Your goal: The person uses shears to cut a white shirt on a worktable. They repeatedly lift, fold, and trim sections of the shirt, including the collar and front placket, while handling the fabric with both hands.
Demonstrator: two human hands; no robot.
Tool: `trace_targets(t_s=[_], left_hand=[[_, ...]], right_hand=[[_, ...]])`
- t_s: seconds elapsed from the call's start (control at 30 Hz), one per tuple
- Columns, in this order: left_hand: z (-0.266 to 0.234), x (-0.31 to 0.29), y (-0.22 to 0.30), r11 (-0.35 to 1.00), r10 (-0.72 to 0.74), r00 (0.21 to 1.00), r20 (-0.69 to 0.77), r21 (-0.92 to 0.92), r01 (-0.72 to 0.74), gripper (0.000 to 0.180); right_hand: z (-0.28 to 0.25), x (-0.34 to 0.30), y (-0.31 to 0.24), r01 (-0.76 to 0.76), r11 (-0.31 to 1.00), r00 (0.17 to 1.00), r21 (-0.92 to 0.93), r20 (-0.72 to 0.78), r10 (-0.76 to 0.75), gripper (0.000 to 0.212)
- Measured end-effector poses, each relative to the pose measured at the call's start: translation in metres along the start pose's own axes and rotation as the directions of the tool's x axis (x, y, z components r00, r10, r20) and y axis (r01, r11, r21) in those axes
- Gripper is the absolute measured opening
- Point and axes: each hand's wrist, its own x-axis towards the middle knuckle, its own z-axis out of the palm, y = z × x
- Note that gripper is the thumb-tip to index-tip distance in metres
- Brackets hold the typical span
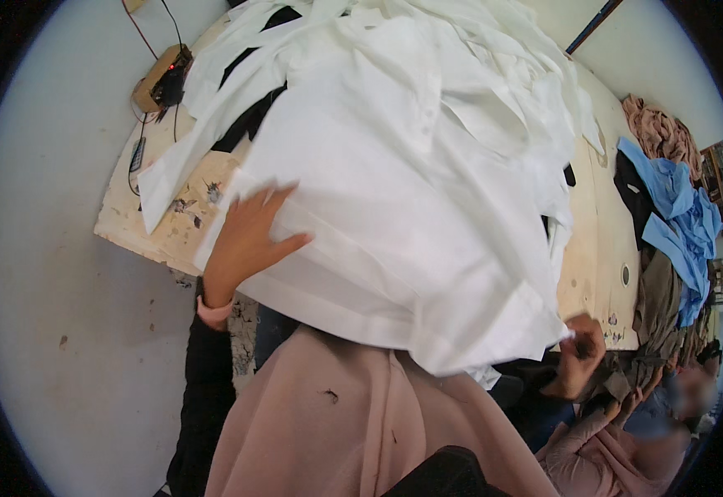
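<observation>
A white garment with a row of buttons, looking like a shirt (353, 182), lies spread over the table before me and hangs a little past its near edge. My left hand (253, 232) rests on its left side, fingers spread and slightly blurred. At the right, my right hand (581, 348) pinches a lower corner of the shirt between closed fingers. Further white garments (494, 33) are heaped behind it, with black cloth (249, 124) showing between them at the left.
The wooden table (597, 273) carries a small box with wires (162, 79) and a remote-like device (137, 155) at its left. Blue garments (676, 199), brown cloth (660, 298) and pinkish cloth (664, 128) lie at the right. Another person (618, 447) sits at the lower right.
</observation>
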Motion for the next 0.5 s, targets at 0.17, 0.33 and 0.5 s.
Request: trace_targets(t_s=[0.17, 0.33, 0.5], left_hand=[[-0.028, -0.048, -0.045, 0.762, -0.122, 0.712, 0.691, -0.395, 0.513, 0.046], [-0.023, -0.056, -0.13, 0.778, -0.597, 0.788, -0.148, -0.347, 0.524, 0.038], [-0.039, -0.049, -0.211, 0.725, -0.554, 0.687, -0.47, 0.135, 0.676, 0.05]], right_hand=[[-0.06, -0.026, 0.039, -0.408, 0.901, 0.913, -0.148, -0.078, 0.401, 0.036], [-0.061, -0.032, 0.118, -0.467, 0.636, 0.883, -0.614, -0.286, 0.372, 0.033], [-0.072, -0.019, 0.126, -0.506, 0.824, 0.863, -0.256, -0.158, 0.48, 0.021]])
